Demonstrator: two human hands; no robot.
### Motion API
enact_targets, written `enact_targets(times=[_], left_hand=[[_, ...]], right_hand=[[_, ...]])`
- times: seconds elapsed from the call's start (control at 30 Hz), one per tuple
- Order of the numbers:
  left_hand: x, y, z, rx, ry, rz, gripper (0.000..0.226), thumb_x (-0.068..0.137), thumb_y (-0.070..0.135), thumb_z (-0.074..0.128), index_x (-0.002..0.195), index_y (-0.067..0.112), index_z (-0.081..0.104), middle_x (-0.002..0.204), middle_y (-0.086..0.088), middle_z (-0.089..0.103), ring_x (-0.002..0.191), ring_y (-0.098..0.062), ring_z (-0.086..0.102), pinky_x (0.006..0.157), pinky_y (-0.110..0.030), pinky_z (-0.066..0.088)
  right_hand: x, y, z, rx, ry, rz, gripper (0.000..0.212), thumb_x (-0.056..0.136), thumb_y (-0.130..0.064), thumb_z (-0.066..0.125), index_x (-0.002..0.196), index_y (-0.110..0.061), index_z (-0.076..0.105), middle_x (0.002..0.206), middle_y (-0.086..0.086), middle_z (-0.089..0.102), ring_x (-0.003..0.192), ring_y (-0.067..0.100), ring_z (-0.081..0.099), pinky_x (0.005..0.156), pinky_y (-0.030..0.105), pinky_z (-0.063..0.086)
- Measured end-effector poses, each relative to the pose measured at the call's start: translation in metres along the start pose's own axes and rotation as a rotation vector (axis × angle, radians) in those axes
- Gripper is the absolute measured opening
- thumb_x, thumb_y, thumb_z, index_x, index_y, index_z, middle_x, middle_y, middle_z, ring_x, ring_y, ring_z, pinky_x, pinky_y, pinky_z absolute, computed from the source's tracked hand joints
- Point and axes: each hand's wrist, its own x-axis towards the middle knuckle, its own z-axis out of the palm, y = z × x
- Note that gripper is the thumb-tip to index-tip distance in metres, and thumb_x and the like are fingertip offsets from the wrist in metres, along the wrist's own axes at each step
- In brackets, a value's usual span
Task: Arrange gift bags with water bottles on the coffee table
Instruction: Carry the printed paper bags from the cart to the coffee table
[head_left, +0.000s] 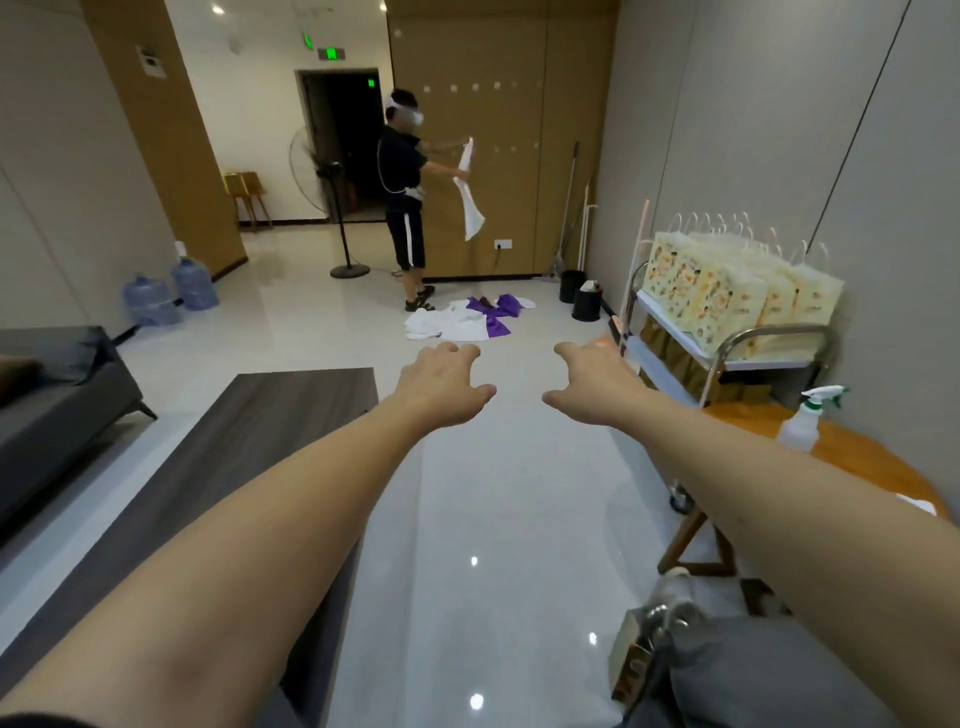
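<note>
Both arms reach forward, left hand (441, 382) and right hand (597, 382) loose-fingered, holding nothing. The coffee table (249, 447) shows no bags; the gift bags (737, 291) crowd the cart's (779, 338) top shelf. Nothing looks arranged yet.

A spray bottle (807, 422) stands on the round wooden table (852, 457), apparently upright.

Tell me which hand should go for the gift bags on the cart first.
Probably the right hand: it is empty and nearer the gift bags on the cart at right. The left hand is farther off, by the coffee table.
</note>
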Motion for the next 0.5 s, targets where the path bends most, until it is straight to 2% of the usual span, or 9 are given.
enact_targets(times=[0.07,0.17,0.27,0.37,0.5], left_hand=[[0.063,-0.014,-0.008,-0.019,0.013,0.024,0.064,0.094,0.053,0.055,0.148,0.023,0.041,0.148,-0.006,0.047,0.133,-0.029,0.044,0.105,-0.047,0.045],[0.151,-0.027,-0.021,-0.043,0.009,0.079,0.062,0.094,0.051,0.056,0.148,0.023,0.042,0.147,-0.007,0.047,0.133,-0.028,0.045,0.104,-0.044,0.045],[0.228,-0.028,-0.025,-0.053,0.005,0.152,0.062,0.095,0.048,0.058,0.148,0.021,0.043,0.148,-0.007,0.048,0.132,-0.027,0.045,0.103,-0.041,0.044],[0.295,-0.024,-0.011,-0.065,-0.014,0.22,0.063,0.094,0.049,0.059,0.148,0.022,0.043,0.147,-0.007,0.048,0.131,-0.027,0.047,0.103,-0.042,0.046],[0.374,-0.028,0.022,-0.028,-0.066,0.289,0.065,0.094,0.051,0.059,0.15,0.024,0.04,0.15,-0.004,0.046,0.135,-0.026,0.044,0.106,-0.045,0.045]], right_hand=[[0.056,-0.004,-0.007,-0.014,0.011,0.025,0.064,0.092,-0.045,0.067,0.145,-0.019,0.042,0.128,0.012,0.056,0.113,0.029,0.055,0.093,0.042,0.053],[0.132,-0.003,-0.018,-0.043,0.025,0.061,0.059,0.091,-0.046,0.065,0.139,-0.017,0.047,0.114,0.01,0.062,0.107,0.03,0.058,0.095,0.047,0.051],[0.193,0.006,-0.022,-0.025,0.042,0.112,0.057,0.091,-0.045,0.066,0.137,-0.018,0.048,0.118,0.012,0.06,0.106,0.03,0.056,0.089,0.043,0.053],[0.248,0.019,-0.018,-0.014,0.024,0.166,0.06,0.091,-0.044,0.067,0.141,-0.018,0.046,0.119,0.012,0.056,0.104,0.028,0.056,0.083,0.039,0.053],[0.328,0.037,-0.005,0.007,0.019,0.194,0.055,0.091,-0.041,0.066,0.136,-0.014,0.048,0.111,0.009,0.058,0.098,0.026,0.058,0.078,0.038,0.053]])
